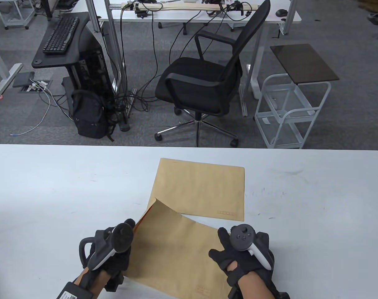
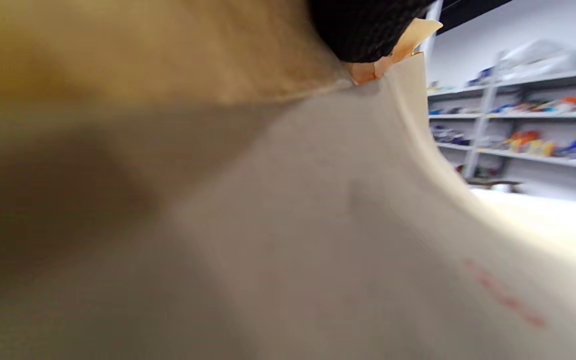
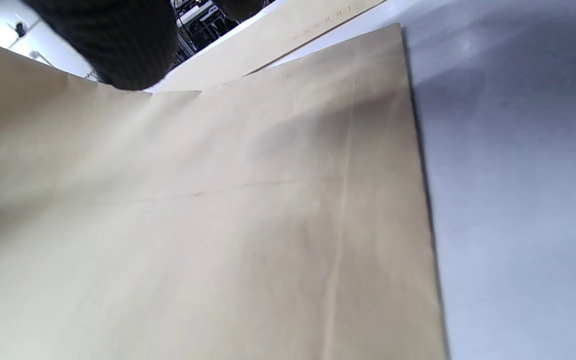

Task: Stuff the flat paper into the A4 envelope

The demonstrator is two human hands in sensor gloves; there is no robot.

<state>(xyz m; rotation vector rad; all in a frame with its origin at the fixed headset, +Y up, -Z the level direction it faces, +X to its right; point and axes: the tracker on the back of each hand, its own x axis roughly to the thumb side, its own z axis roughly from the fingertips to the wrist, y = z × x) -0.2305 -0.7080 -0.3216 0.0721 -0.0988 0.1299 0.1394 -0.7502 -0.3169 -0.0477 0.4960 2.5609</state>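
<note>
Nearest us, the near envelope [image 1: 176,246] lay tilted on the worktop [image 1: 52,187], its far-left corner raised. Our left hand [image 1: 109,249] pinched that left edge at the mouth; our right hand [image 1: 242,252] rested spread and flat on its right end. A second envelope [image 1: 201,187] lay flat just beyond, partly overlapped. We saw no loose sheet. A sharp lift could crease or tear the mouth.

Gloved fingertip [image 2: 363,27] pinches brown envelope [image 2: 278,210] edge (blurred); shelves [image 2: 523,120] behind.
</note>
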